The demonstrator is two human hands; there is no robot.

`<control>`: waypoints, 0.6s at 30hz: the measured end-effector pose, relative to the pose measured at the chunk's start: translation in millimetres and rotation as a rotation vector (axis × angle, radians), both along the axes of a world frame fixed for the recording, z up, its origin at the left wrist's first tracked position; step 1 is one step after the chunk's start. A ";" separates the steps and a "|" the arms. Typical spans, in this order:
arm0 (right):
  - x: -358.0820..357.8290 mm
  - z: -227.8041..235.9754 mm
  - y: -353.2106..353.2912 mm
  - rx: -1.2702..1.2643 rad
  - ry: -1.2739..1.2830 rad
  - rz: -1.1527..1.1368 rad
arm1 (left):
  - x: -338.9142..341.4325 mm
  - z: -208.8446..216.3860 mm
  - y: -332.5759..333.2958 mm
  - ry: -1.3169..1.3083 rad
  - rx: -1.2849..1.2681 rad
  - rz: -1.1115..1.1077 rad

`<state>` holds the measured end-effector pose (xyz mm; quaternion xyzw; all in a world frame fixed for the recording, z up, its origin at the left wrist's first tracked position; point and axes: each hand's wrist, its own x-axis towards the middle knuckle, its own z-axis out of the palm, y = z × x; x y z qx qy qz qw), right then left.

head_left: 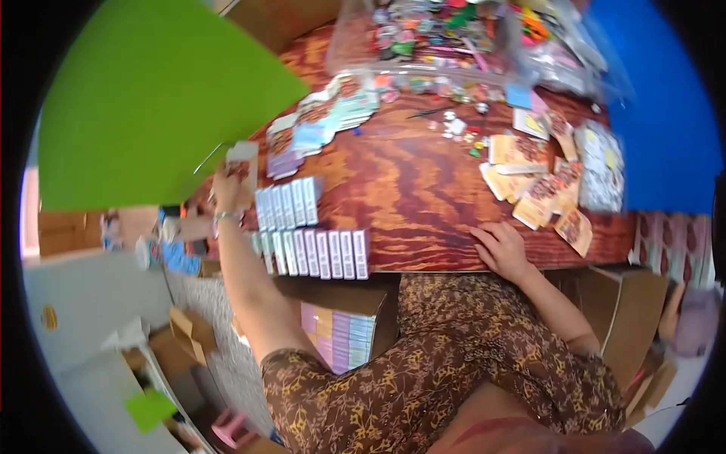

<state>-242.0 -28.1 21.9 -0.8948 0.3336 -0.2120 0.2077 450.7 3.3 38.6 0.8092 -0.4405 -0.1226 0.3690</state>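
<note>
My left hand (224, 191) is at the table's left end, over the edge of a pale packet (246, 189) with a reddish-brown picture. Its fingers are small and blurred, so whether they grip the packet does not show. A thin shiny strip (208, 159) lies just beyond those fingers. Close by stand two rows of slim boxes, a pale blue row (287, 208) and a longer green-to-lilac row (325, 255). My right hand (501, 248) rests on the table's front edge, fingers stretched out and holding nothing. Orange-and-cream packets (541, 189) lie fanned out beyond it.
Fanned blue and lilac packets (314, 132) lie at the back left. A clear bag (431, 45) of colourful small pieces stands at the back, with loose bits (457, 125) before it. Green (151, 113) and blue (665, 113) panels flank the table. An open carton (386, 310) sits below.
</note>
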 end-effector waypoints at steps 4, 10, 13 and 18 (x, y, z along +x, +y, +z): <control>-4.8 3.4 -6.1 0.004 0.017 0.054 | 10.3 -6.2 -7.5 -0.339 0.265 -0.026; -20.6 57.3 -104.8 -0.284 0.253 -0.092 | -52.5 36.6 -24.9 -0.570 0.172 0.025; -42.1 61.2 -151.7 -0.366 0.353 -0.159 | -106.4 80.2 -24.9 -0.507 0.011 -0.174; -48.8 71.8 -163.8 0.034 0.586 -0.116 | -268.7 160.4 -3.3 -0.386 -0.220 -0.406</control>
